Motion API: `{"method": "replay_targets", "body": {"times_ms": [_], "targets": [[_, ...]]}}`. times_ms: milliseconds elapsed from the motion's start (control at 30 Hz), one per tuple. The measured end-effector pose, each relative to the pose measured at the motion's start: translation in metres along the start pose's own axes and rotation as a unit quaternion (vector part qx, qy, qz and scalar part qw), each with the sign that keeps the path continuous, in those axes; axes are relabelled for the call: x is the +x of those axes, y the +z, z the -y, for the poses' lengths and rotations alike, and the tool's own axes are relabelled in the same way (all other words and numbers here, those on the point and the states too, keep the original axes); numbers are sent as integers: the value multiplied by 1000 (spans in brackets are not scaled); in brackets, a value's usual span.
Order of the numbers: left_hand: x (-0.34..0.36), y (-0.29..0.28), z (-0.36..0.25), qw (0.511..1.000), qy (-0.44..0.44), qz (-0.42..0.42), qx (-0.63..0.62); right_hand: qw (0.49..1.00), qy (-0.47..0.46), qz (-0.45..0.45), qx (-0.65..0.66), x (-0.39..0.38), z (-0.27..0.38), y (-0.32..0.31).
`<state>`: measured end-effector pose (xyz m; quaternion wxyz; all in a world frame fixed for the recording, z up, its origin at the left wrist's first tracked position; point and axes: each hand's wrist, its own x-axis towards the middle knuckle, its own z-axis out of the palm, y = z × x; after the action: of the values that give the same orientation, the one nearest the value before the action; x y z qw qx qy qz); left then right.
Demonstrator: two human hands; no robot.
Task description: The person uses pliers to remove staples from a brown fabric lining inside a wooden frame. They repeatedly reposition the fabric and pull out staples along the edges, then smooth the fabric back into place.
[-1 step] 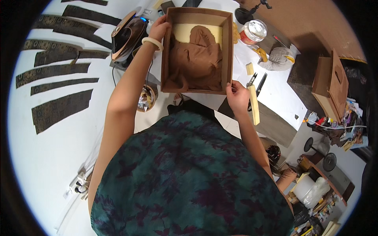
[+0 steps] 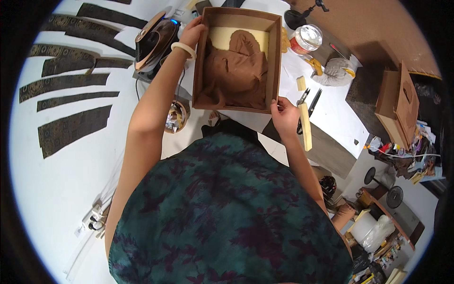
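Observation:
Between my hands is a shallow brown box point(image 2: 274, 66), open at the top. Brown cloth point(image 2: 243, 71) lies rumpled inside it, with a rounded lobe toward the far end. Beyond that lobe, a pale yellow foam-like sheet point(image 2: 217, 38) shows on the bottom. My left hand point(image 2: 193, 32) grips the box's far left corner, its fingers partly hidden behind the wall; a pale bangle circles that wrist. At the near right corner, my right hand point(image 2: 285, 114) pinches the rim with thumb and fingers. Just right of this hand lie a yellow foam strip point(image 2: 306, 130) and black scissors point(image 2: 314, 103).
A steam iron point(image 2: 153, 40) stands left of the box, above a small waste basket point(image 2: 184, 116). To the right are an open jar point(image 2: 306, 39), a grey-and-yellow glove point(image 2: 333, 71) and another brown box point(image 2: 397, 104). Dark patterned strips point(image 2: 75, 130) hang at left.
The box has tilted very slightly in my hands. Both hands keep the same hold on it.

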<state>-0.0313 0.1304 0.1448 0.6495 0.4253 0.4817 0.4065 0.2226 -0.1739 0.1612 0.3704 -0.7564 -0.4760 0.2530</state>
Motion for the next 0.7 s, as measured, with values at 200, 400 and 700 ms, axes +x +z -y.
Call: {"method": "replay_targets", "body": {"times_ms": [200, 400, 700], "targets": [[-62, -42, -8, 965, 218, -101, 105, 996, 26, -1, -82, 1, 31, -14], [-127, -134, 68, 876, 123, -369, 286, 993, -99, -49, 44, 28, 68, -20], [-65, -94, 72, 904, -292, -251, -187, 975, -164, 52, 141, 21, 96, 29]]}}
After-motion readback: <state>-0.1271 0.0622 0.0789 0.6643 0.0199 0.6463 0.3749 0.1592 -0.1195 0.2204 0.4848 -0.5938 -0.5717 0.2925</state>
